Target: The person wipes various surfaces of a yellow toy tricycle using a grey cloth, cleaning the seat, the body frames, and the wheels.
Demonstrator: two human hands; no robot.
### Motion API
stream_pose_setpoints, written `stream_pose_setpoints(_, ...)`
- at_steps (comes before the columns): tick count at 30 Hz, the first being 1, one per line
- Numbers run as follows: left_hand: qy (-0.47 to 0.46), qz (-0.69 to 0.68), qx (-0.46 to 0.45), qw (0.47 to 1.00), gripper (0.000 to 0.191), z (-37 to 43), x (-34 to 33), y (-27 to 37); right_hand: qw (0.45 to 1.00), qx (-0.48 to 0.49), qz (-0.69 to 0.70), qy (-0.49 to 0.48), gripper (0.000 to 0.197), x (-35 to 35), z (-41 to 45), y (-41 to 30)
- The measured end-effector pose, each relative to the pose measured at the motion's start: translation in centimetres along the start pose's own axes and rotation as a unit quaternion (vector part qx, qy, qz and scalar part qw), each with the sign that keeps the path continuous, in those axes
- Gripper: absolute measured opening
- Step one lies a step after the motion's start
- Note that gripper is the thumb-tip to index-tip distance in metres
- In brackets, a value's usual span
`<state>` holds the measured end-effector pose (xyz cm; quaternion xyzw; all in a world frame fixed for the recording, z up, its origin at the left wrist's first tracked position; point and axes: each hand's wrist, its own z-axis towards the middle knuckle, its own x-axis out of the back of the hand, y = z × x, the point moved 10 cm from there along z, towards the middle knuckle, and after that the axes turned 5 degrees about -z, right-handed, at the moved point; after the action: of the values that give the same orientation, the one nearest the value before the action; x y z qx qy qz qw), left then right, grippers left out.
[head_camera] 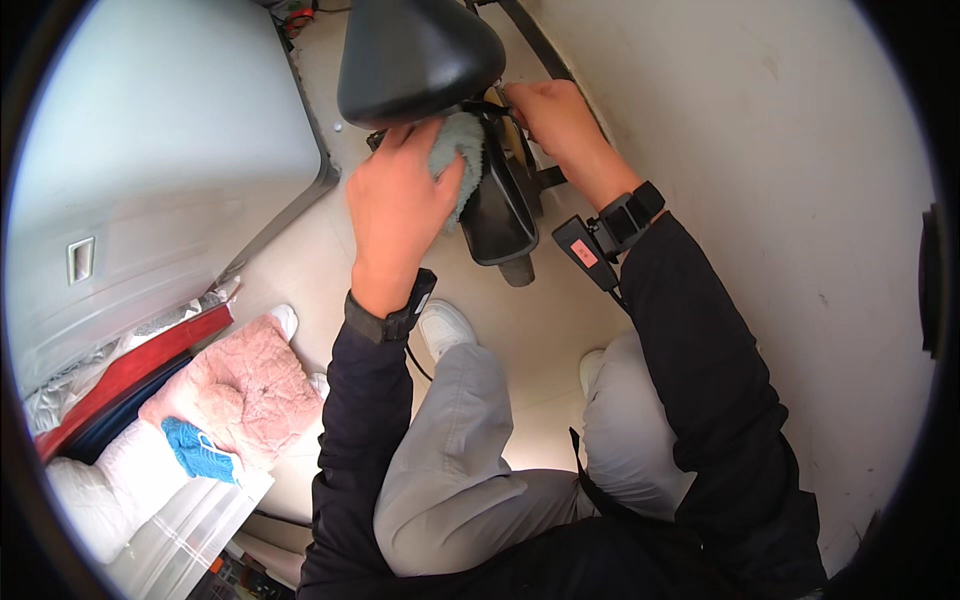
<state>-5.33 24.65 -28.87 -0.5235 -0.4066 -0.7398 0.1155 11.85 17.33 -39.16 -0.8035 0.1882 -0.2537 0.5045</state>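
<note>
A black padded saddle (420, 64) juts in at the top centre, with a black fender-like part (499, 217) below it. My left hand (401, 195) presses a fuzzy grey-green cloth (461, 157) against the left side of that part, its fingertips partly hidden under the saddle. To the right of the saddle, my right hand (547, 112) has its fingers closed around a thin part beside a black strap or bracket; exactly what it grips is partly hidden. Both wrists wear black bands with small devices.
A large pale appliance-like cabinet (172, 135) stands at the left, a pale wall (787, 187) at the right. A pink plush cushion (255, 390), blue knitted cloth (199, 450) and clear plastic box (202, 532) lie lower left. My white shoes are on the tiled floor.
</note>
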Motion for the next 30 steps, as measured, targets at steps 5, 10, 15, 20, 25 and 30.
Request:
stream_pose_setpoints(5, 0.012, -0.026, -0.087, 0.996, 0.032, 2.4, -2.0, 2.4, 0.999, -0.018, 0.023, -0.017, 0.037, -0.8, -0.1, 0.0)
stream_pose_setpoints(10, -0.051, -0.021, -0.091, 0.994, 0.03, 2.1, -2.6, 3.3, 0.999, -0.016, 0.015, -0.039, 0.038, -0.7, 0.1, 0.7)
stream_pose_setpoints(15, -0.256, -0.073, -0.186, 0.946, 0.033, -3.4, -4.0, 7.1, 0.998, -0.045, 0.034, -0.024, 0.039, 0.1, -0.3, 1.3)
stream_pose_setpoints(20, -0.188, -0.052, -0.139, 0.971, 0.03, 0.7, -4.8, 6.2, 0.997, -0.055, 0.06, -0.011, 0.037, 1.2, 0.2, 2.6)
stream_pose_setpoints(25, -0.117, -0.044, -0.111, 0.986, 0.028, 1.9, -4.2, 5.1, 0.997, -0.036, 0.068, -0.014, 0.035, 1.2, 0.4, 2.2)
stream_pose_setpoints(30, -0.103, -0.175, -0.22, 0.954, 0.036, -4.9, -3.2, 5.9, 0.997, -0.052, 0.056, -0.026, 0.035, 2.6, -0.3, 1.5)
